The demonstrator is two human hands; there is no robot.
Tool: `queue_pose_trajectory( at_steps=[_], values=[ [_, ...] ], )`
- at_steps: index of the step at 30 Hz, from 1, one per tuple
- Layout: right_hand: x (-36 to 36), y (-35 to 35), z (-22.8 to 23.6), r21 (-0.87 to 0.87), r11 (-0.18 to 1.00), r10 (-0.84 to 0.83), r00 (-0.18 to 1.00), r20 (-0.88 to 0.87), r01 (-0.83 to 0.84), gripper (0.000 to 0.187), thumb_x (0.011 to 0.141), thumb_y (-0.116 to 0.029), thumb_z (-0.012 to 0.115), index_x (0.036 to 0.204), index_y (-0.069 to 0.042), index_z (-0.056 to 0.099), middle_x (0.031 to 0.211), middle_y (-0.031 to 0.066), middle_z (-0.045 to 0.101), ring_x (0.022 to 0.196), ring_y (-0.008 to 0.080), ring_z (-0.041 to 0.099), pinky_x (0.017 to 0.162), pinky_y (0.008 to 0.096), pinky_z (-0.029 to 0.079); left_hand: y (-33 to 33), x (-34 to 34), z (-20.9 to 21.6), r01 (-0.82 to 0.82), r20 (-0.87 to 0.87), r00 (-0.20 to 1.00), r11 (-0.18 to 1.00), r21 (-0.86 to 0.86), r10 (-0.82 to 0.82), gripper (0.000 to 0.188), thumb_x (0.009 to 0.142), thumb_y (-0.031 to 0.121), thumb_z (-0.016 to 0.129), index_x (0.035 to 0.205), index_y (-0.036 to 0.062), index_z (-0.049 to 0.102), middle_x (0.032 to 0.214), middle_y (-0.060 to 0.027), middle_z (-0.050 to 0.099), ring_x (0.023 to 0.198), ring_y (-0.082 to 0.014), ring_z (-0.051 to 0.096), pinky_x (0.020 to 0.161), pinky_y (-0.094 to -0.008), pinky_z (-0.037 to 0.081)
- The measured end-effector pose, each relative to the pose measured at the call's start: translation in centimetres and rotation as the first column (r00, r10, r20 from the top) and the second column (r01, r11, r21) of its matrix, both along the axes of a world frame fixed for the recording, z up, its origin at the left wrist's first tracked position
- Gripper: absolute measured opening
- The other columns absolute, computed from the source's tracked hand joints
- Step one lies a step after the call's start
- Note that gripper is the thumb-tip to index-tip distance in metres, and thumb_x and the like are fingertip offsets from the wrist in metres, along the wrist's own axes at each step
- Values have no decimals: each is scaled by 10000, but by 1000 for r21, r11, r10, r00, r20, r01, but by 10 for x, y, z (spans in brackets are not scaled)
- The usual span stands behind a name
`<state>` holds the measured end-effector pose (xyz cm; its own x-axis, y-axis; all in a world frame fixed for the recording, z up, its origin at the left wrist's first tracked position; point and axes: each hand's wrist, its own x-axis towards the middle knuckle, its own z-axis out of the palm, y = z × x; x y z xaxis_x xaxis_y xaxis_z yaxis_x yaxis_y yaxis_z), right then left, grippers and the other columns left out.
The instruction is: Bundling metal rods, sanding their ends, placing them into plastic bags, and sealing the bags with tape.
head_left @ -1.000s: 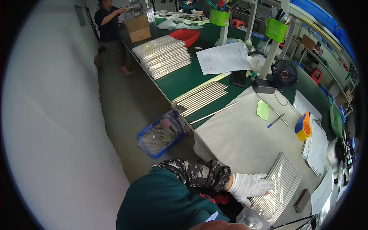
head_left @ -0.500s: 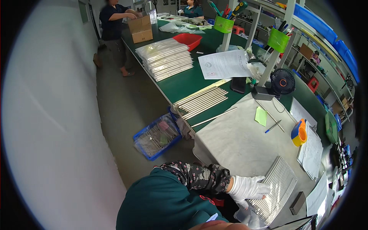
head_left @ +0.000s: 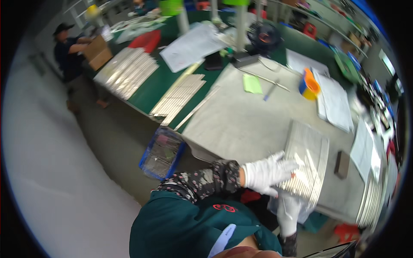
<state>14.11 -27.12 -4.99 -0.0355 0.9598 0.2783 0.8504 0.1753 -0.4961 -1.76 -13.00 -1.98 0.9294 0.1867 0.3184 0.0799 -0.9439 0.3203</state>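
Observation:
A clear plastic bag (head_left: 307,146) holds a flat row of slim silvery rods and lies on the grey-covered table (head_left: 241,116). My left hand (head_left: 266,174), in a white glove, rests on the bag's left side with its fingers stretched out. At the bag's near end is my right hand (head_left: 289,210), also gloved in white. Loose plastic and the bag's end partly cover it, so its fingers cannot be made out. A dark rectangular block (head_left: 342,164) lies just right of the bag.
Loose rods (head_left: 183,96) and stacked bagged rods (head_left: 129,71) lie on the green tabletop. Rightward are an orange-and-blue tape dispenser (head_left: 309,86), papers (head_left: 335,101) and more rods (head_left: 370,202). A blue crate (head_left: 161,155) stands on the floor. A co-worker (head_left: 71,51) handles a cardboard box (head_left: 98,52).
The view has swung and is slightly blurred. My right hand has come into sight at the bag's near end. My left hand stays on the bag, its fingers still spread.

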Motion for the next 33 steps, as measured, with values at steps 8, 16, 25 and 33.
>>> queue_pose_trajectory(
  at_steps=[8,16,25,33],
  values=[
    [4,-17,3,262,901,-332,938,-101,347,415,712,-41,578,1112,14,484,804,111,629,581,270,566,564,347,471,11,10,3,30,-96,995,999,18,-28,799,664,410,656,1284,37,318,1351,-191,292,1235,-371,302,995,-533,245],
    [-4,-43,-18,-41,758,-593,662,-459,651,810,700,-18,561,1363,33,99,825,105,566,622,177,537,590,292,464,7,14,-4,47,-167,985,995,92,-32,768,782,600,417,1333,84,273,1347,-185,301,1233,-398,292,983,-545,246],
    [-1,-30,-3,-167,777,-498,431,-753,606,755,736,34,512,1375,-19,114,865,81,548,696,100,529,607,219,471,5,15,4,21,-143,990,999,35,-16,821,640,432,663,1295,62,333,1343,-167,312,1244,-357,292,986,-525,255],
    [-10,-23,-14,19,889,-349,703,-620,458,603,732,45,553,1289,16,325,824,67,538,705,111,539,676,226,462,5,13,2,10,-122,993,999,40,-5,785,642,428,661,1267,56,366,1340,-168,319,1246,-355,292,995,-515,247]
  ],
)
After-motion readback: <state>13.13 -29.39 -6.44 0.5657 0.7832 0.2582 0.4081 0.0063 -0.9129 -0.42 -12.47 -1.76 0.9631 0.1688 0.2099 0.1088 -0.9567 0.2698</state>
